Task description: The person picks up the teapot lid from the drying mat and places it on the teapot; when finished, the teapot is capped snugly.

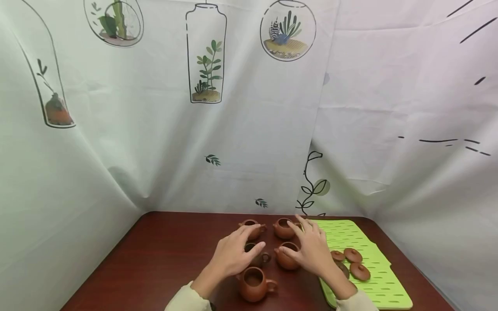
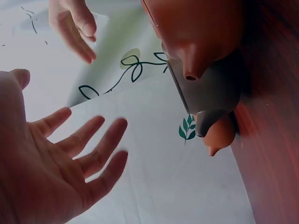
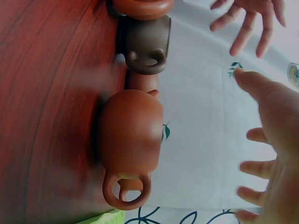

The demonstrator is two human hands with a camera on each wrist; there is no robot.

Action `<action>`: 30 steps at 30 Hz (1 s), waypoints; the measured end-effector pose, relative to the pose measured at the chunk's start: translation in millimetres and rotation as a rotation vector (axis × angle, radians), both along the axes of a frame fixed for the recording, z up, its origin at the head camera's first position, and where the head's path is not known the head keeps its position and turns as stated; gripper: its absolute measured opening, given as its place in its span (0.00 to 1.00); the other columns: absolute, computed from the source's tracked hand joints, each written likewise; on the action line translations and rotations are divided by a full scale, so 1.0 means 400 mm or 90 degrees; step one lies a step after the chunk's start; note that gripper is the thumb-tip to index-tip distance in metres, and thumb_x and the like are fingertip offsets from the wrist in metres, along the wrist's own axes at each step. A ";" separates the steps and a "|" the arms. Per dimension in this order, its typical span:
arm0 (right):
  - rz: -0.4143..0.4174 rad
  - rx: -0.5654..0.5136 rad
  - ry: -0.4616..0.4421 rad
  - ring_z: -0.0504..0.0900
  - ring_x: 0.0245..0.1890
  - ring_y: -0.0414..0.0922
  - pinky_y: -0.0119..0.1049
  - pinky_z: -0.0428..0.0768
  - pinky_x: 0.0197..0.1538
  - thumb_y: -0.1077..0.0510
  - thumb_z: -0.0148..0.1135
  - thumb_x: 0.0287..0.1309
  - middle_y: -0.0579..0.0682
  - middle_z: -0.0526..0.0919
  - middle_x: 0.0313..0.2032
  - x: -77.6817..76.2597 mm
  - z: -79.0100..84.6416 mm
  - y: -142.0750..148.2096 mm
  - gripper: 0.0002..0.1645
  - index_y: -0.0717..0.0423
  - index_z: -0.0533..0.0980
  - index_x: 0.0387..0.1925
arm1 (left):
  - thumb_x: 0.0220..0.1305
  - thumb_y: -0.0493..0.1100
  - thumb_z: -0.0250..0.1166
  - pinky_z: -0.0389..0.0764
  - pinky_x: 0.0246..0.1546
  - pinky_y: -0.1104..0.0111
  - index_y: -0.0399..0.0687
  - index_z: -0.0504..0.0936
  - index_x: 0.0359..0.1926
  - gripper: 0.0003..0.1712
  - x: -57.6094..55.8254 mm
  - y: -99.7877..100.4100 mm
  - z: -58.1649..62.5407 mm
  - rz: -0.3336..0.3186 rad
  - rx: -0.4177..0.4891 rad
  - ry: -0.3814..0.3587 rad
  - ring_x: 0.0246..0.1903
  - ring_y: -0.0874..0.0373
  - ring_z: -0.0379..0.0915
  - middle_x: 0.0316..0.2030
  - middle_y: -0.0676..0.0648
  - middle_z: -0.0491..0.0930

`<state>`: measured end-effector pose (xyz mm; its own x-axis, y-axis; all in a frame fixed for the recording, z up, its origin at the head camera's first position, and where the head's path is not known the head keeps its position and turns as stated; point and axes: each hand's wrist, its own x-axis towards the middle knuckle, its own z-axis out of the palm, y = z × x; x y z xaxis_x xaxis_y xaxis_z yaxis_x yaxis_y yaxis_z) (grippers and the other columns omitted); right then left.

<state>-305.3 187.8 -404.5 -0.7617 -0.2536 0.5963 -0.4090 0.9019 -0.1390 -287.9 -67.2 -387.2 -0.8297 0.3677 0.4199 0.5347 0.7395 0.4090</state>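
Small lidless clay teapots stand in two rows on the table. The left row has a reddish-brown teapot (image 1: 250, 294) in front, a dark brown teapot (image 1: 257, 260) behind it and another reddish one (image 1: 254, 233) at the back. Two reddish teapots, one nearer (image 1: 285, 261) and one farther (image 1: 283, 232), form the right row. My left hand (image 1: 235, 252) hovers over the left row, fingers spread and holding nothing, as the left wrist view confirms. Above the right row is my right hand (image 1: 313, 248), also empty, its fingers apart. In the right wrist view the nearer teapot (image 3: 133, 130) sits below that hand, untouched.
A light green slotted mat (image 1: 383, 276) lies at the right of the dark red wooden table (image 1: 155, 263). Several teapot lids rest on it, including a reddish lid (image 1: 360, 271) and a partly hidden dark one (image 1: 343, 269). A printed white cloth (image 1: 249, 129) hangs behind.
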 end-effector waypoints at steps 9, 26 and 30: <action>0.070 -0.148 -0.139 0.75 0.57 0.55 0.56 0.74 0.54 0.39 0.75 0.50 0.51 0.78 0.55 0.042 -0.002 0.048 0.36 0.50 0.77 0.58 | 0.64 0.73 0.56 0.74 0.31 0.67 0.66 0.76 0.62 0.31 0.017 -0.025 -0.015 -0.095 0.089 -0.119 0.29 0.72 0.74 0.54 0.60 0.78; 0.184 -0.279 -0.354 0.83 0.41 0.49 0.37 0.80 0.39 0.52 0.71 0.59 0.62 0.81 0.49 0.096 -0.036 0.231 0.28 0.64 0.77 0.55 | 0.52 0.63 0.75 0.75 0.39 0.66 0.55 0.77 0.61 0.38 0.001 -0.092 -0.070 -0.215 0.036 -0.173 0.42 0.61 0.77 0.51 0.58 0.80; 0.177 -0.282 -0.385 0.81 0.35 0.38 0.34 0.79 0.37 0.55 0.70 0.60 0.58 0.83 0.43 0.107 -0.044 0.273 0.21 0.66 0.79 0.49 | 0.51 0.62 0.76 0.76 0.41 0.66 0.54 0.78 0.61 0.38 -0.005 -0.100 -0.086 -0.225 0.033 -0.201 0.45 0.60 0.77 0.46 0.60 0.80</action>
<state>-262.5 297.0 -422.0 -0.9288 -0.3180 0.1900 -0.3503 0.5870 -0.7299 -289.7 -107.0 -421.4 -0.7471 0.6362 0.1927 0.5940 0.5087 0.6232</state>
